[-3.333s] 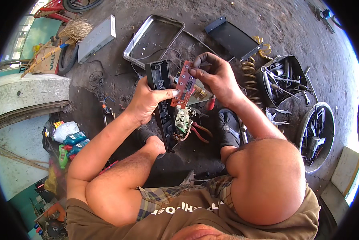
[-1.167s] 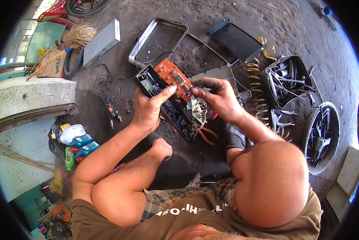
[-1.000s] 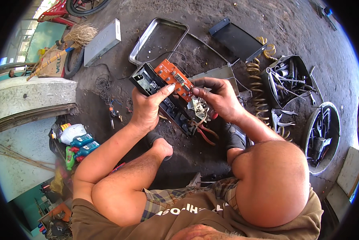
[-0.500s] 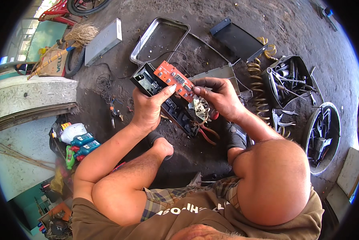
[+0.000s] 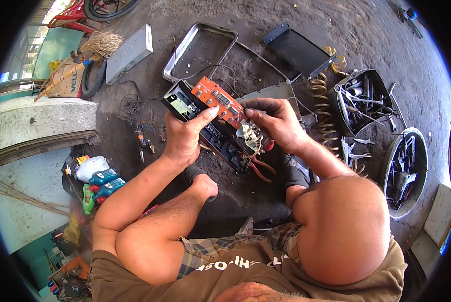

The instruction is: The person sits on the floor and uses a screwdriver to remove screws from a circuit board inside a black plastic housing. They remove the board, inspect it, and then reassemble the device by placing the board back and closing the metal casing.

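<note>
Orange circuit board (image 5: pixel 218 101) held tilted above a black electronics housing (image 5: pixel 205 132), between the knees of a person squatting on a grimy concrete floor (image 5: pixel 265 201). The left hand (image 5: pixel 185 138) grasps the board and the upper end of the housing, with its thumb pressed against the board's edge. The right hand (image 5: pixel 276 121) pinches the board's lower end with its fingertips, just above a small pale module and a knot of red and yellow wires (image 5: pixel 253 143).

Handling here looks best done by the edges, as both hands do, keeping fingers off the soldered parts. The wires appear short, so any lift probably wants to be slow and level to avoid tearing a joint.

Around the work lie a shallow metal tray (image 5: pixel 195 50) and a grey metal cover (image 5: pixel 273 93) beyond the housing, a flat black panel (image 5: pixel 298 50), a coiled yellow air hose (image 5: pixel 326 116), and two tubs of wrenches and hand tools (image 5: pixel 361 100) to the right. A straw broom (image 5: pixel 92 48) and small bottles (image 5: pixel 97 176) sit off to the left.
</note>
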Demonstrator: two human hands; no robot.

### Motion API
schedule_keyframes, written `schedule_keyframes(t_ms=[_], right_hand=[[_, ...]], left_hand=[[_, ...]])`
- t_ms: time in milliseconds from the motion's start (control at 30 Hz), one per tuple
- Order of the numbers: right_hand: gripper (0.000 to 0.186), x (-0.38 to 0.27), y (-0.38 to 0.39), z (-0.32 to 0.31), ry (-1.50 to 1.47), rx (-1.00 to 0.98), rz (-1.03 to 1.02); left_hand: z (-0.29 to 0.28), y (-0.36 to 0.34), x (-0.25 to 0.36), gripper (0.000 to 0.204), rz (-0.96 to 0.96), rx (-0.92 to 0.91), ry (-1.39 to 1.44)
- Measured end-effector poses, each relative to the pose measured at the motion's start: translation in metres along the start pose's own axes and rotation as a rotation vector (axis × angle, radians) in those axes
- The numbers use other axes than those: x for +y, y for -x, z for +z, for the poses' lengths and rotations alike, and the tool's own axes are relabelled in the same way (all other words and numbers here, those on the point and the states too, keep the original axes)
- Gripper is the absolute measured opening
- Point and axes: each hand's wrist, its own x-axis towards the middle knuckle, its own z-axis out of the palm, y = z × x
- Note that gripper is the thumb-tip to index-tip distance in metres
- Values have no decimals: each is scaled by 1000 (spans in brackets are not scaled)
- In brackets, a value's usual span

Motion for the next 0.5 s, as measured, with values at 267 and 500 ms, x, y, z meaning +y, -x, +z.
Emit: schedule_keyframes(t_ms=[267, 500], right_hand=[[30, 0, 0, -1, 35, 19, -2], [31, -3, 1, 0, 18, 19, 8]], left_hand=[[1, -2, -1, 22, -22, 10, 20], [-1, -2, -5, 22, 0, 9, 6]])
